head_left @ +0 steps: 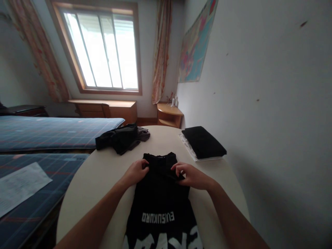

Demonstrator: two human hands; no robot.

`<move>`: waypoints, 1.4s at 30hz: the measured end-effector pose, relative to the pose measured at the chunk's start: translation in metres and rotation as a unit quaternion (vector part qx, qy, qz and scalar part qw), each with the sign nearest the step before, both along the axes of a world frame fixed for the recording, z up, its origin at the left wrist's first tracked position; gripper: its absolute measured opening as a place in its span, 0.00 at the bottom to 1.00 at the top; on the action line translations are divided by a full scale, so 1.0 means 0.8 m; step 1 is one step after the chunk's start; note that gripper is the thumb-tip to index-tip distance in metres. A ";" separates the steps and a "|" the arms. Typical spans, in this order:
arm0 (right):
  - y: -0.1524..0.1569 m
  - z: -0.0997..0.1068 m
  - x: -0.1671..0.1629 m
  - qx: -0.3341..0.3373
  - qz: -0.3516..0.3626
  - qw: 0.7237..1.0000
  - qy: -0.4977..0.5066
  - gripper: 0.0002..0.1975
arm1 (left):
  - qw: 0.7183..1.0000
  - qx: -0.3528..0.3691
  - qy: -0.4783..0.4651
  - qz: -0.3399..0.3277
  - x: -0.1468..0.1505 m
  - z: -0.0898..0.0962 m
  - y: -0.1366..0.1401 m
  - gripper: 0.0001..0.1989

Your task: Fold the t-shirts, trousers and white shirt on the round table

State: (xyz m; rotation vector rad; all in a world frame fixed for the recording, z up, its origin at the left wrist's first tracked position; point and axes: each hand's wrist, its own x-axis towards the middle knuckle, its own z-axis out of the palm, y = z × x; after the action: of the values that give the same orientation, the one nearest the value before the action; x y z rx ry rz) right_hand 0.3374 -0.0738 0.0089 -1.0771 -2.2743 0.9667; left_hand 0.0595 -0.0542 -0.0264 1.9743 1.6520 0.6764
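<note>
A black garment with white printed lettering [162,193] lies spread on the round table, its neckline pointing away from me and its lower end running out of view at the bottom. At the garment's upper left edge, my left hand [137,171] pinches the fabric between thumb and fingers. Across from it, my right hand [190,175] has its fingers curled on a fold of the cloth at the upper right. The print looks upside down from where I stand.
On the cream round table [77,193], a crumpled pile of dark clothes [120,136] lies at the back left. A folded black and white stack [203,142] sits at the back right. Mattresses [52,133] adjoin on the left, one bearing a paper sheet [23,186]. The wall [272,121] rises close on the right.
</note>
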 end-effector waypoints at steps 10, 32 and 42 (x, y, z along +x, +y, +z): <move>0.000 -0.010 -0.006 0.069 -0.105 0.984 -0.125 0.15 | 0.995 0.052 -0.026 -0.080 0.006 -0.004 -0.010 0.09; -0.006 -0.008 -0.020 0.125 -0.103 0.971 -0.176 0.10 | 0.981 0.118 0.008 -0.154 0.003 -0.002 -0.010 0.17; -0.002 -0.003 -0.021 0.095 -0.051 0.987 -0.118 0.18 | 0.966 0.176 0.029 -0.184 0.005 -0.001 -0.014 0.05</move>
State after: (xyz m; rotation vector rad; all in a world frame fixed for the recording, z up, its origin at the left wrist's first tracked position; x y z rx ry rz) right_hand 0.3209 -0.0753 0.0064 -1.2650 -2.4125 0.5949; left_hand 0.0637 -0.0657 -0.0270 2.4880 1.2002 0.8129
